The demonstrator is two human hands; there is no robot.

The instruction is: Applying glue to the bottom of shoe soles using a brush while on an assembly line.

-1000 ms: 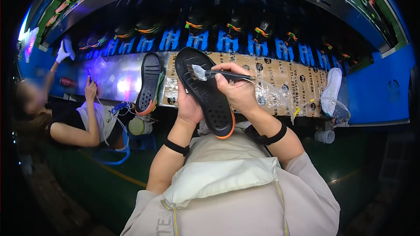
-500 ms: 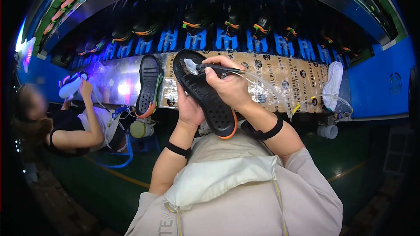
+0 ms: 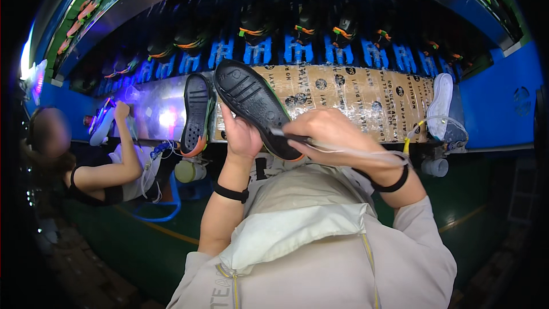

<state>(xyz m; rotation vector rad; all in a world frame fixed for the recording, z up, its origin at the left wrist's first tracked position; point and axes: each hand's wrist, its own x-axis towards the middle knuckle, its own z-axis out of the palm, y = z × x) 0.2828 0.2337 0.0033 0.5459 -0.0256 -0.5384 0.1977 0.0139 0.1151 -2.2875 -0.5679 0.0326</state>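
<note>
My left hand (image 3: 243, 137) holds a black shoe sole (image 3: 249, 91) with an orange edge at its near end, gripping it from below and along its left side. The sole is tilted, its far end toward the left, its ribbed and holed face toward me. In my right hand (image 3: 337, 134) is a dark-handled brush (image 3: 294, 137) with a pale tip, fed by a thin clear tube (image 3: 372, 152). Its tip is over the near part of the sole; motion blur hides whether it touches. Another black sole (image 3: 196, 109) with an orange end lies on the bench to the left.
Taped brown cardboard (image 3: 354, 94) covers the bench. At its right end lies a white sole (image 3: 440, 103). Behind it stand blue holders (image 3: 297, 51) with dark shoes. A pale cup (image 3: 189, 170) hangs below the bench edge. On the left, another person (image 3: 108, 174) handles a shoe.
My right hand has brought the brush from the far end of the sole down to its near end. The sole has shifted slightly left and up in my left hand.
</note>
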